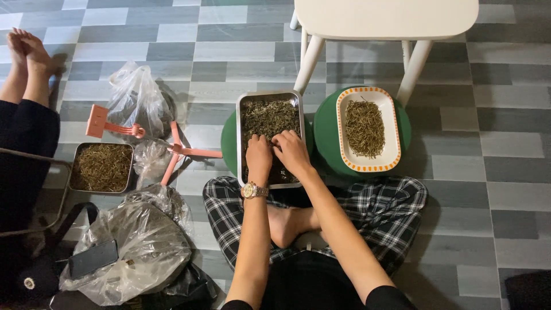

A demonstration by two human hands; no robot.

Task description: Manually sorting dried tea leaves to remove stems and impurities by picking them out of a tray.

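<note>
Hands (275,154) crowd metal tray (239,138) between its raised edges.

Both hands side by side, palms down; left hand (259,154), right hand (291,150) fingers curled.

A floor (505,132) of long rectangular tiles in mixed light, mid and dark grey fills the view, laid in staggered rows like planks. At the top stands a white stool (384,17) with a smooth rounded seat and slanted white legs resting on the tiles. Soft, even indoor light falls from above, leaving only faint shadows beneath the stool. No walls or windows show; the view looks straight down.
</note>
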